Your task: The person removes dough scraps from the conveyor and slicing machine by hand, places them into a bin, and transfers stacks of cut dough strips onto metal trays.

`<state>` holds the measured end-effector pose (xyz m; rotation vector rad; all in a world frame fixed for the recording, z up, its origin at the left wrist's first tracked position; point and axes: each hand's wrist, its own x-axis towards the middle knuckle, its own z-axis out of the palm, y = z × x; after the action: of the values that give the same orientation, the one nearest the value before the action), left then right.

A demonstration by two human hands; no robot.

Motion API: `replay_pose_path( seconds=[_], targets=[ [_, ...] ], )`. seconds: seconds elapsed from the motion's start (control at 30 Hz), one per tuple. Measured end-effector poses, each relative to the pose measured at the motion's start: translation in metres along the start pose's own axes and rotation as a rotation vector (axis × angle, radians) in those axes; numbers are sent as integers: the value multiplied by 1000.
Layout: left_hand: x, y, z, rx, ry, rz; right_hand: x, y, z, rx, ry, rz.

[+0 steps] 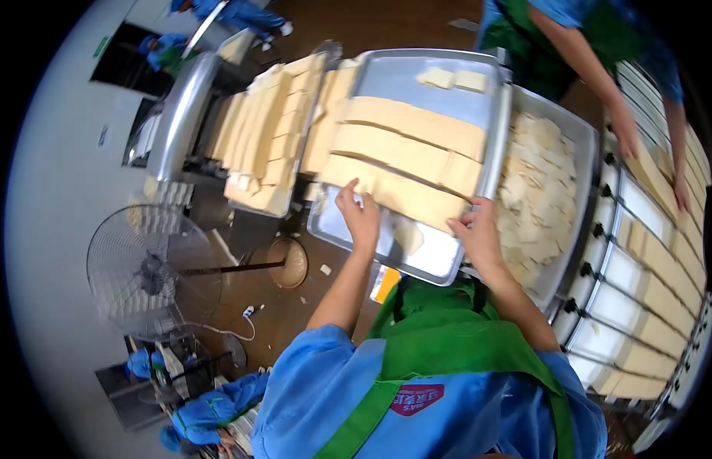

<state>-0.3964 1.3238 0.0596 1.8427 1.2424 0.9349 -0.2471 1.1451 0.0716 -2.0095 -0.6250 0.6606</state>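
A metal tray (417, 265) in front of me bears several long pale-yellow slabs lying side by side. My left hand (359, 214) touches the left end of the nearest slab (398, 190), its fingers apart. At the slab's right end is my right hand (478, 233), thumb and fingers closed about the corner. A loose pale piece (408, 236) lies on the bare metal between my hands. Two small pieces (451, 79) rest at the tray's far end.
Right of the tray, a deep bin (588, 164) holds scraps. A co-worker's hands (625, 130) are over a rack of slabs (639, 298) at the right. Stacked slabs (268, 130) stand left. A fan (151, 264) and other people are farther left.
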Motion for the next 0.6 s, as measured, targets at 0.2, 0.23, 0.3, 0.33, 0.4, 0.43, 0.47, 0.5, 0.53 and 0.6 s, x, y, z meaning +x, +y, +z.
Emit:
replay_pose_path(
  seconds=[0.2,0.23,0.3,0.33,0.4,0.43,0.47,0.5,0.53,0.6],
  targets=[
    [119,-122,-56,458,-15,176,13,13,6,301,-27,86],
    [130,-131,-54,420,-65,185,15,20,6,291,-21,95],
    [149,-133,-52,278,-257,107,13,25,1,439,-47,105],
    [150,-100,-56,247,-407,-135,13,24,-4,420,-17,124],
    [159,-121,-44,128,-434,88,6,12,-24,-32,206,142],
    [158,-116,-44,170,-490,103,-2,-19,-38,-165,318,151],
    [158,-100,-45,210,-535,128,-3,-26,-40,-182,348,174],
    [157,-86,-46,237,-609,101,-5,-31,-42,-568,400,-11],
    [157,-85,-48,263,-651,114,-9,-35,-39,-953,428,-194],
    [163,-85,-52,316,-754,237,-14,-35,-9,-712,140,-190]
  ],
)
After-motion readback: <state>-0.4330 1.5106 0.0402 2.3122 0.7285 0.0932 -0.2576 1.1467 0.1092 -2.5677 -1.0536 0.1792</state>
